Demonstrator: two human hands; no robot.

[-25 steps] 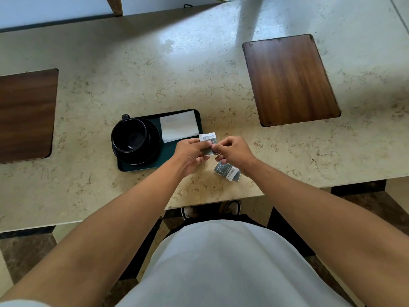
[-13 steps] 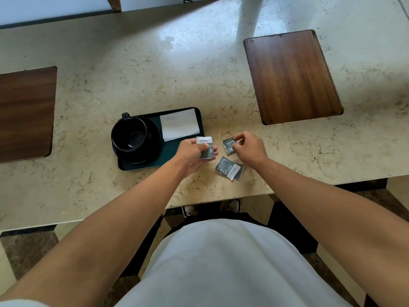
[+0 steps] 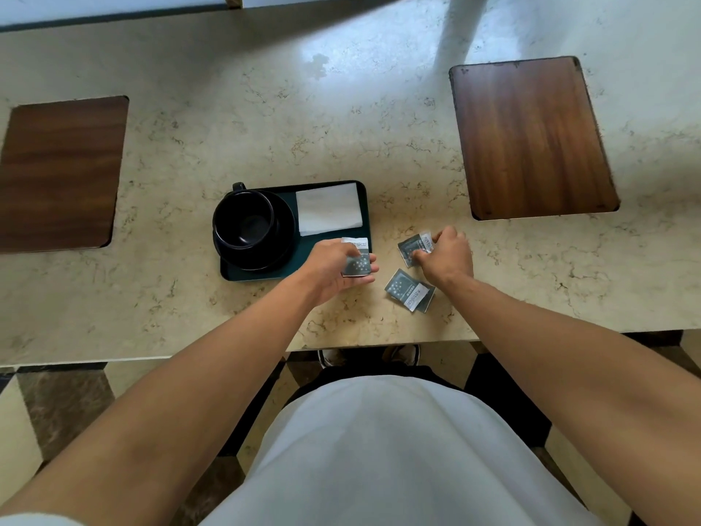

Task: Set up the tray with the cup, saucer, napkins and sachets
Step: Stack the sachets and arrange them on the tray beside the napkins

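Note:
A dark green tray [image 3: 359, 187] lies on the marble counter. On its left part a black cup [image 3: 242, 222] stands on a black saucer [image 3: 282, 244], and white napkins [image 3: 328, 208] lie at its back right. My left hand [image 3: 333, 271] holds a grey-and-white sachet [image 3: 356, 261] over the tray's front right corner. My right hand [image 3: 447, 260] pinches another sachet [image 3: 411, 248] on the counter just right of the tray. Two more sachets [image 3: 407, 290] lie overlapped in front of it.
Two dark wooden boards are set in the counter, one at the left [image 3: 60, 172] and one at the back right [image 3: 531, 134]. The counter's front edge [image 3: 379, 345] runs close below the loose sachets. Shoes [image 3: 370, 356] and floor show beneath.
My hands have come apart. The right hand moved right and down to the counter onto a separate sachet. The left hand stays by the tray corner with its sachet.

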